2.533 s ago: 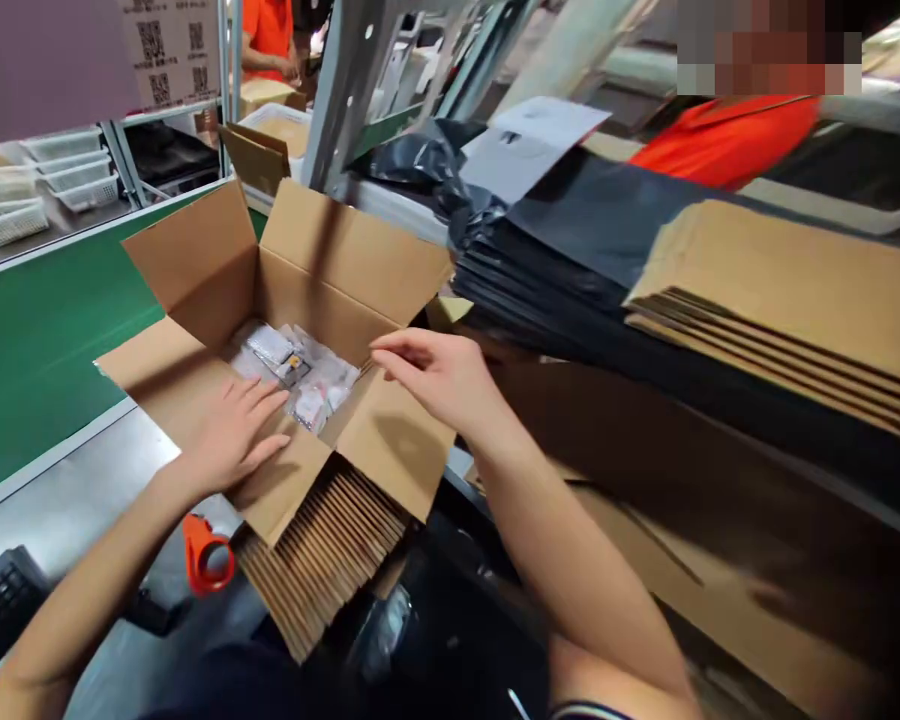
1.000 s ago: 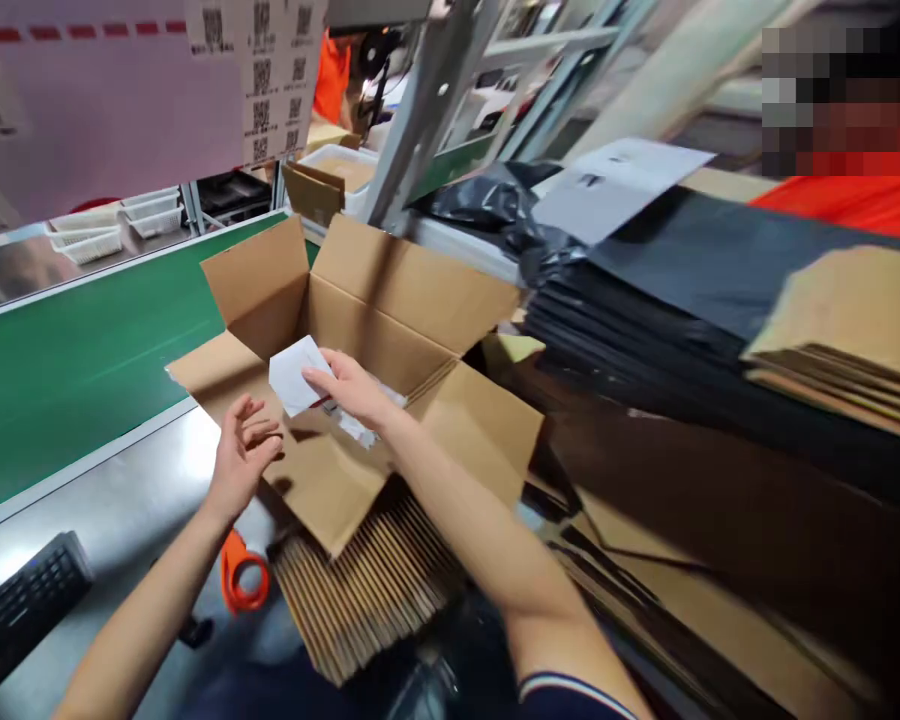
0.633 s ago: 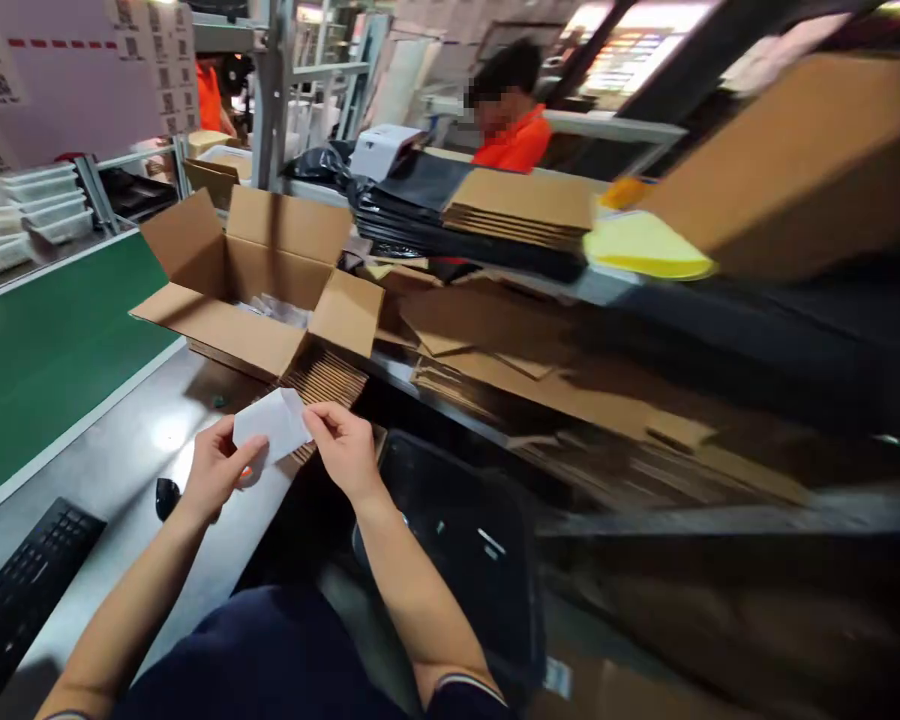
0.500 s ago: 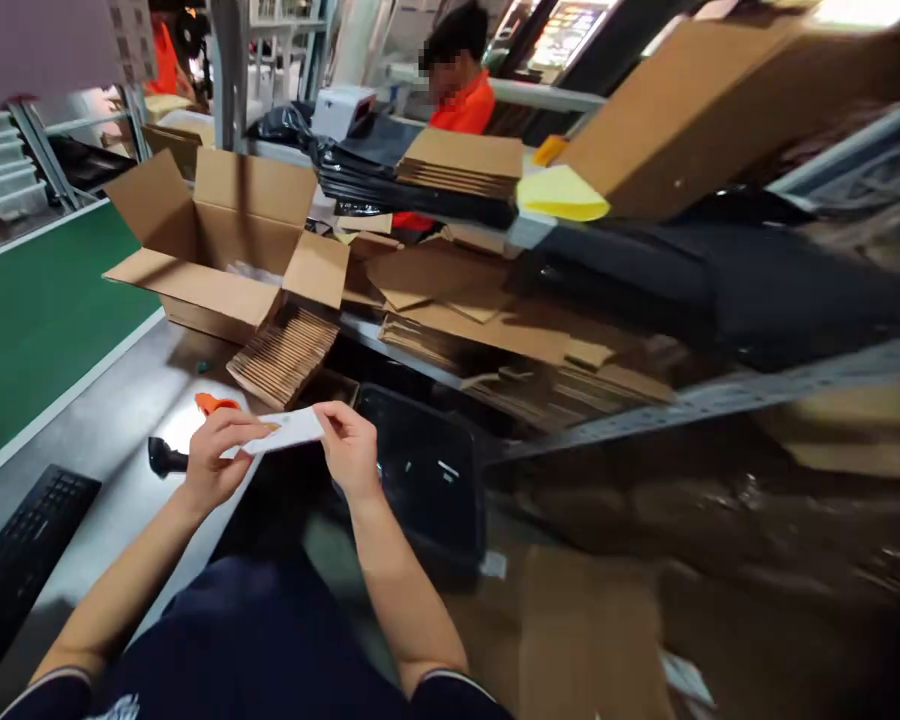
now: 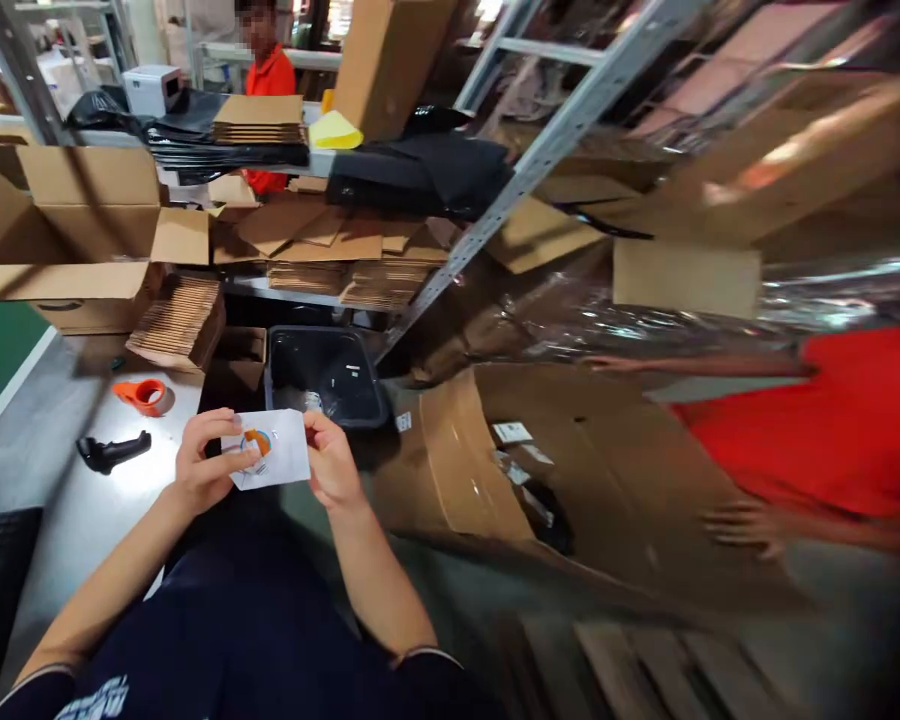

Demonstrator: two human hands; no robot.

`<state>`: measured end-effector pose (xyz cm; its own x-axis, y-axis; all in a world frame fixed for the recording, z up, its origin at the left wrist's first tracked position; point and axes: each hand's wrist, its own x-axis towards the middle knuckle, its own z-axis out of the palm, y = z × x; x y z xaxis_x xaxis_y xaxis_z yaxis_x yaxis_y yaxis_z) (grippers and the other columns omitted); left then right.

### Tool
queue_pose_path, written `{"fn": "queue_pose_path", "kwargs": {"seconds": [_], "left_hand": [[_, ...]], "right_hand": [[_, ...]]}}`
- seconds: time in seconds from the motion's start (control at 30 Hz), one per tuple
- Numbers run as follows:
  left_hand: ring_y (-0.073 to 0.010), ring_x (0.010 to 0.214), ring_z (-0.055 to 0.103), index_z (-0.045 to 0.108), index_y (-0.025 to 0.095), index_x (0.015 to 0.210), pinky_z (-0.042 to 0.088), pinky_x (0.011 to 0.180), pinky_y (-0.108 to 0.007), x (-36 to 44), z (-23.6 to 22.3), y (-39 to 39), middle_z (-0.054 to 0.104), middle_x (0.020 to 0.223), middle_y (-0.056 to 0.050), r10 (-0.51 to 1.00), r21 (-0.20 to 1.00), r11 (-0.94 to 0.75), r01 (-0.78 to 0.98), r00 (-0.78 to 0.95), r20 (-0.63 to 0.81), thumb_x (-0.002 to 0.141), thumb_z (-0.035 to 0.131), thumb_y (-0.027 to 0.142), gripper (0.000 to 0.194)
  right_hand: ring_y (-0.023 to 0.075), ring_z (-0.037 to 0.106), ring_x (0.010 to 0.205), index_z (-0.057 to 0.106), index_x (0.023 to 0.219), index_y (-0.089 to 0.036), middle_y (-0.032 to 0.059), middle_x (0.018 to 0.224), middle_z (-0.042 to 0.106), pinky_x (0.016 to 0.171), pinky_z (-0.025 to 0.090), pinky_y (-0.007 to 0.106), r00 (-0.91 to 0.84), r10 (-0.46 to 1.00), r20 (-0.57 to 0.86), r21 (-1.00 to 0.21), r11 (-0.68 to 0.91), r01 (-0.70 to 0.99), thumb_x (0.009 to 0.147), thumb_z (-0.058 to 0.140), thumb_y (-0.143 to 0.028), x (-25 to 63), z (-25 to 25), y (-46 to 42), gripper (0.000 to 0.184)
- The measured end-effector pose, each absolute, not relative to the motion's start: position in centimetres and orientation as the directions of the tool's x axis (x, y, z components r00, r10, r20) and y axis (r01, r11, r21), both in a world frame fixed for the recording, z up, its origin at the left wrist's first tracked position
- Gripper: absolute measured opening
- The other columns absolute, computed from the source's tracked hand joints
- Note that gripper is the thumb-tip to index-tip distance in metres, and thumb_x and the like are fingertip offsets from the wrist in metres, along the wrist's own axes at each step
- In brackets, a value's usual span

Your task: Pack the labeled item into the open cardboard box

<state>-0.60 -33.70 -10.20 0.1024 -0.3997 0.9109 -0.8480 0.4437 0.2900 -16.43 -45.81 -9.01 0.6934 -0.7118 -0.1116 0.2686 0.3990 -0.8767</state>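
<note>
A small white paper packet [image 5: 289, 455] with an orange and blue round print is held up in front of my body. My left hand [image 5: 204, 465] grips its left side, fingers lying over the print. At the right edge, my right hand [image 5: 333, 462] pinches it between thumb and fingers. On the metal table left of my hands lie a black barcode scanner [image 5: 114, 452] and an orange tape dispenser [image 5: 144, 397]. Beyond the packet stands a black bin [image 5: 371, 385] with small scraps in it.
An open cardboard box [image 5: 82, 285] and a bundle of folded cartons [image 5: 174, 325] stand on the table's far part. A keyboard [image 5: 0, 560] lies at left. A large carton [image 5: 457, 460] is at right, beside a person in a red shirt [image 5: 855, 430]. Shelving [image 5: 487, 220] rises ahead.
My view has swung to the right, bringing the large carton and the red-shirted person into sight. The packet has tipped so its printed face shows more; both hands still hold it.
</note>
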Motion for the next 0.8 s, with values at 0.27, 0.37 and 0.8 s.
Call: {"fn": "queue_pose_path", "kwargs": {"seconds": [0.27, 0.37, 0.8], "left_hand": [[-0.0119, 0.055, 0.065, 0.075, 0.02, 0.119, 0.056, 0.048, -0.024, -3.1, -10.3, -36.3, 0.076, 0.091, -0.005, -0.886, 0.992, 0.127, 0.015, 0.451, 0.106, 0.098, 0.069, 0.051, 0.038], [-0.0117, 0.048, 0.058, 0.071, 0.017, 0.081, 0.05, 0.045, -0.022, -4.2, -9.9, -37.4, 0.066, 0.064, 0.0, -0.918, 0.996, -0.015, 0.087, 0.393, -0.048, 0.083, 0.084, 0.057, 0.042], [-0.0156, 0.061, 0.057, 0.078, 0.016, 0.082, 0.047, 0.047, -0.022, -2.9, -13.4, -38.4, 0.07, 0.072, -0.002, -0.872, 0.969, -0.219, 0.112, 0.423, -0.246, 0.058, 0.094, 0.065, 0.057]], "right_hand": [[0.0265, 0.077, 0.089, 0.081, 0.077, -0.021, 0.0022, 0.078, 0.081, 0.078, 0.064, 0.035, 0.447, -0.893, -0.057, -0.918, 0.223, 0.328, 0.07, 0.085, -0.033, -20.1, -11.7, -45.8, 0.015], [0.0277, 0.077, 0.099, 0.084, 0.083, -0.022, 0.0039, 0.09, 0.083, 0.087, 0.065, 0.037, 0.465, -0.885, -0.028, -0.939, 0.183, 0.292, 0.074, 0.083, -0.033, -20.8, -12.4, -45.8, 0.015], [0.0272, 0.077, 0.094, 0.084, 0.079, -0.021, 0.007, 0.098, 0.083, 0.092, 0.063, 0.042, 0.592, -0.791, 0.155, -0.972, -0.014, 0.236, 0.067, 0.094, -0.053, -19.7, -15.9, -46.5, 0.036]]}}
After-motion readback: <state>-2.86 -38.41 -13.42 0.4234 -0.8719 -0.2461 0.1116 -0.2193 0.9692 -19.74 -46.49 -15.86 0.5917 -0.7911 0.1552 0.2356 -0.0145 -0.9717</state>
